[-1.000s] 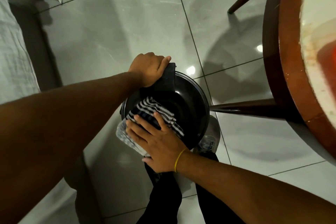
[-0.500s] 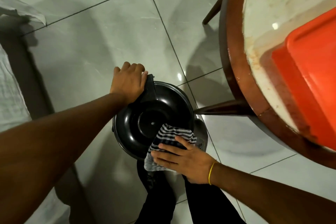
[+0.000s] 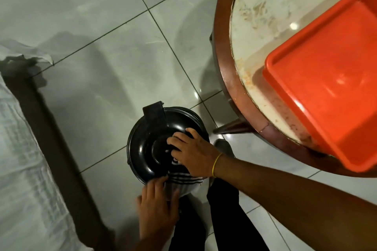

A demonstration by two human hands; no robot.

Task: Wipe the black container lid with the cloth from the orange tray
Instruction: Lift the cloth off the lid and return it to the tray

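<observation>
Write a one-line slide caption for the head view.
Right hand presses a striped cloth onto a black lid; left hand touches its near rim.

Both forearms are bare. A thin yellow band (image 3: 216, 164) circles the wrist behind the right hand (image 3: 193, 157). At lower centre of the frame, the legs wear black trousers (image 3: 224, 220).

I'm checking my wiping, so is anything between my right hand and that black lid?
Yes, the striped cloth lies under the right hand, between it and the black lid, on the lid's near right side. The left hand touches the near rim.
</observation>
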